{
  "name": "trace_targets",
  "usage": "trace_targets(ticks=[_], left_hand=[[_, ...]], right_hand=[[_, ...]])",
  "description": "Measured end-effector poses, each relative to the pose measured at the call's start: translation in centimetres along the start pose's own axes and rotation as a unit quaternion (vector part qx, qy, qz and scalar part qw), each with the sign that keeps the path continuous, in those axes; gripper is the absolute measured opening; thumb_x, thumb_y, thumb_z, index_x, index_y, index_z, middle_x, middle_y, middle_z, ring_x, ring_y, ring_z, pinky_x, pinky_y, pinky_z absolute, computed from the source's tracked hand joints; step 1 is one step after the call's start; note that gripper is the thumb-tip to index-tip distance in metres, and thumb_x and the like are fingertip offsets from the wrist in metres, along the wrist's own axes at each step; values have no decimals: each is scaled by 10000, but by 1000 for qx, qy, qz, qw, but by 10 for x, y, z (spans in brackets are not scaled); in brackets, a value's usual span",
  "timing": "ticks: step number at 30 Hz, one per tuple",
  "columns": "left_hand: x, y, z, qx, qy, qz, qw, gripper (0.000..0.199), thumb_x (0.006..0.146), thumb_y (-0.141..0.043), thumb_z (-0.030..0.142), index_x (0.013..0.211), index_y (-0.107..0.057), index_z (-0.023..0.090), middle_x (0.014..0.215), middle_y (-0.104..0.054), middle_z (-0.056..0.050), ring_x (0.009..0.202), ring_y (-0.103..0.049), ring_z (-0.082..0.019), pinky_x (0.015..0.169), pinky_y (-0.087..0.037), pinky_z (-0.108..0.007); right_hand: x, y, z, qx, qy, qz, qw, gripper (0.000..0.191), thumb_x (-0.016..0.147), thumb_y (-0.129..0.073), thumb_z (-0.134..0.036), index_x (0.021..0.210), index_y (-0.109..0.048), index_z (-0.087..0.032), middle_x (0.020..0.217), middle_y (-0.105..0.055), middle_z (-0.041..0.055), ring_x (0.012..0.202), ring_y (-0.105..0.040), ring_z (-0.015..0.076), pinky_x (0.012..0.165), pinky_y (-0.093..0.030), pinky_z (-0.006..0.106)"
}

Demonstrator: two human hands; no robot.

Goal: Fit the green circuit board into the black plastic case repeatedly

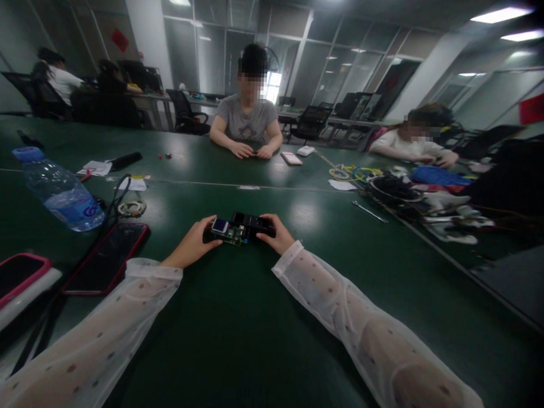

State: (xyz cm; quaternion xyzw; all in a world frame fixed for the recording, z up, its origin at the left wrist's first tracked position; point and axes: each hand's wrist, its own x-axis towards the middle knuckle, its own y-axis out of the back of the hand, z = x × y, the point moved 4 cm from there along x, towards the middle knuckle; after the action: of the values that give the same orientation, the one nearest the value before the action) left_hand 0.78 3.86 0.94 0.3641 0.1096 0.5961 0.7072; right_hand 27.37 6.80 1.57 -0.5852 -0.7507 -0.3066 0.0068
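While the left hand [194, 241] pinches a small circuit board [230, 232] by its left end, the right hand [278, 233] grasps a black case [252, 221] by its right end, both over the near side of a green table [232, 333]; whether the two pieces touch cannot be told; a hard squeeze could strain the board's exposed parts; a hasty push might scrape them; a slack pinch might drop it.

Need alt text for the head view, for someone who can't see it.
The left hand holds a circuit board with a small screen beside a black device in the right hand, over a green table. A water bottle is at left; a person in grey sits opposite.
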Motion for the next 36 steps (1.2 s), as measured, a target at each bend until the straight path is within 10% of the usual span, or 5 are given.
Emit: trace_targets(ticks=[36], left_hand=[[-2, 2, 3, -15, -4, 1, 1000, 613, 749, -699, 354, 1290, -433, 243, 1250, -530, -101, 1156, -524, -284, 947, -438, -516]], right_hand=[[4, 4, 9, 58, -38, -35, 997, 528, 659, -767, -298, 1087, -466, -222, 1110, -563, 58, 1042, -593, 236, 958, -460, 485]])
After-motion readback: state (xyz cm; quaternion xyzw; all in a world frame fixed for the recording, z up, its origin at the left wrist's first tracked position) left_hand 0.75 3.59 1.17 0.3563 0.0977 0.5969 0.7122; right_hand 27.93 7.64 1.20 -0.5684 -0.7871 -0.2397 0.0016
